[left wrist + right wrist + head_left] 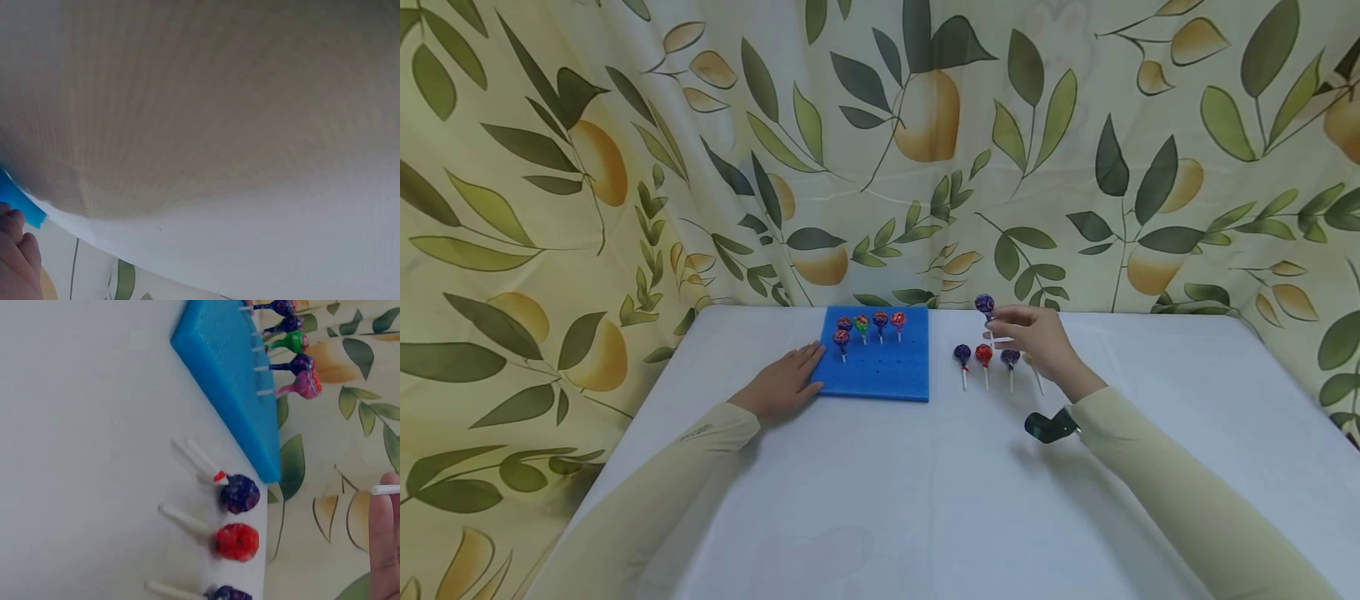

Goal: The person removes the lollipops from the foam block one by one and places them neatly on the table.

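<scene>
Between the fingertips and thumb of my right hand point(1037, 340) a purple-wrapped lollipop point(984, 304) is pinched by its stick, head up, above the table. Its white stick point(385, 489) shows at the right edge of the right wrist view. My left hand point(781, 385) lies with extended fingers against the left edge of a blue foam board point(880, 379). Several lollipops stand upright in the board's far part, among them a green one point(861, 321) and a pink one point(898, 320). Below the right hand lie a purple lollipop point(962, 353), a red one point(984, 355) and others, one partly hidden by the hand.
A white cloth point(865, 492) covers the table. Behind and to the left hangs a leaf-and-fruit patterned curtain point(880, 225). A small black device point(1049, 426) sticks out from the right wrist. Small holes dot the board's surface.
</scene>
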